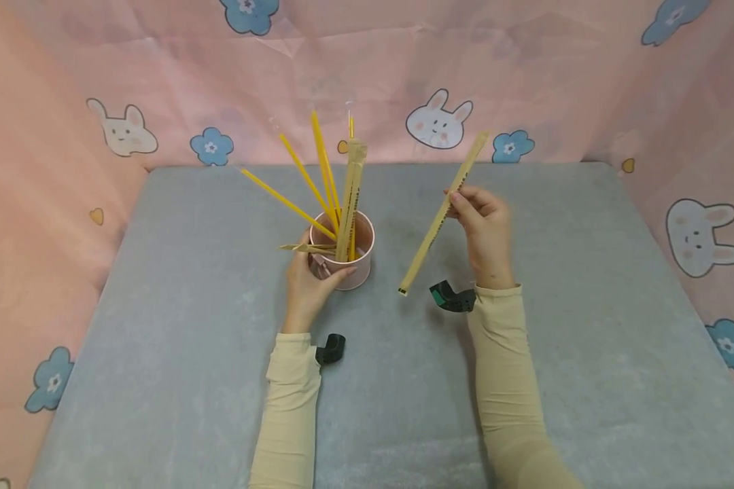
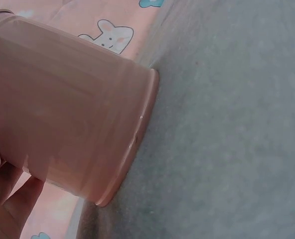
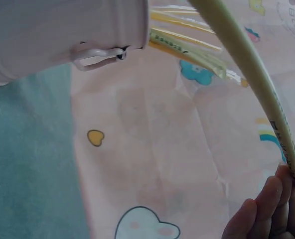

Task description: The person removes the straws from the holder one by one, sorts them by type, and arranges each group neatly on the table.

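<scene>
A pink cup (image 1: 356, 277) with a side handle stands on the table, and my left hand (image 1: 306, 285) grips its left side, thumb across the front. Several yellow straws (image 1: 296, 204) in clear wrappers lean out of it, together with paper-wrapped straws (image 1: 351, 200). To the right of the cup, my right hand (image 1: 488, 227) pinches a long paper-wrapped straw (image 1: 434, 227) between thumb and fingers, tilted above the table. In the left wrist view, the cup (image 2: 73, 104) has fingertips (image 2: 25, 199) against its side. The right wrist view shows the held straw (image 3: 252, 69) close up.
The grey table (image 1: 587, 353) extends around both arms. A pink cloth (image 1: 355, 61) with rabbits and blue flowers hangs behind it and along both sides. Dark camera mounts sit on the left wrist (image 1: 330, 349) and the right wrist (image 1: 455, 299).
</scene>
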Demonstrator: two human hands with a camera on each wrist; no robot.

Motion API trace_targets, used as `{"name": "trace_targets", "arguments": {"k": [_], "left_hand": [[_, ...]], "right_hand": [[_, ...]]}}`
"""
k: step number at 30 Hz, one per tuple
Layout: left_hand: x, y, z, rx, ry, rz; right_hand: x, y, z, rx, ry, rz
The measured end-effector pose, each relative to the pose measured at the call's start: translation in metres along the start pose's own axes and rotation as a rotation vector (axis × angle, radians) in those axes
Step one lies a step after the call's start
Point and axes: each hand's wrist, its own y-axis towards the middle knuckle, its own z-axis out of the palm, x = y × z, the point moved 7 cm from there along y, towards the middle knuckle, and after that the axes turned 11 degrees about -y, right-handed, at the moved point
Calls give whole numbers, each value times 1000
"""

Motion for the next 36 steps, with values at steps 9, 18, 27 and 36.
{"name": "trace_targets", "arguments": {"k": [9, 18, 27, 36], "left_hand": [[36, 4, -1, -7, -23, 52], [18, 3, -1, 4, -17, 59], [34, 5, 0, -2, -33, 37], [39, 5, -1, 0, -24, 55]], "right_hand": [[-31, -4, 14, 155, -145, 125], [-68, -8, 24, 300, -343, 286], [-91, -12, 33, 318, -322, 381], [-107, -18, 40, 360, -295, 439]]}}
